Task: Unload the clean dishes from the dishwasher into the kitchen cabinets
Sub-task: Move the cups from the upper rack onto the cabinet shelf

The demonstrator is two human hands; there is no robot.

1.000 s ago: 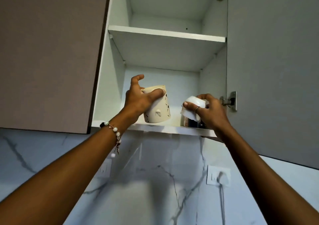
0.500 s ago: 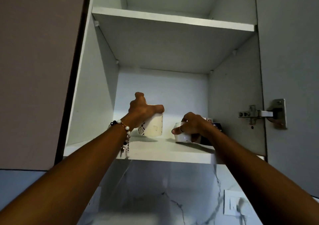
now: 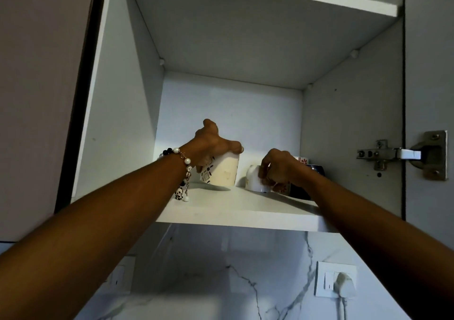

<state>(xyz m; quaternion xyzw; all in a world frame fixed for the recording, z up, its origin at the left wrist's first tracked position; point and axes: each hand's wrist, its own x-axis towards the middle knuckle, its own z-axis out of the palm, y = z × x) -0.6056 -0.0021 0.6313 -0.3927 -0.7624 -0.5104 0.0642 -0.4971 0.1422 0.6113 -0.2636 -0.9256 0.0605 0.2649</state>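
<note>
A: Here, the fingers (image 3: 234,147) of the left hand (image 3: 211,145) curl over the top of a cream cup (image 3: 222,171) with dark markings, gripping it from above; its base looks tilted, apparently not yet flat on the cabinet's lower shelf (image 3: 235,211).

B: And the right hand (image 3: 277,170)?

A: Its fingers are bent round a white cup (image 3: 254,182), holding it on the same shelf, just beside the cream one. Close behind sit a dark mug (image 3: 317,171) and a cup with a red pattern (image 3: 302,160), partly hidden by the wrist.

B: What could go wrong?

A: Crowding, likely. Pushed further right, the white cup could knock the dark mug. The two held cups are near enough to clink if either hand shifts sideways. Released while tipped, the cream cup might rock or roll toward the front edge.

B: Anything else?

A: A beaded bracelet (image 3: 183,162) dangles from the left wrist over the shelf and could snag as the arm draws back.
</note>
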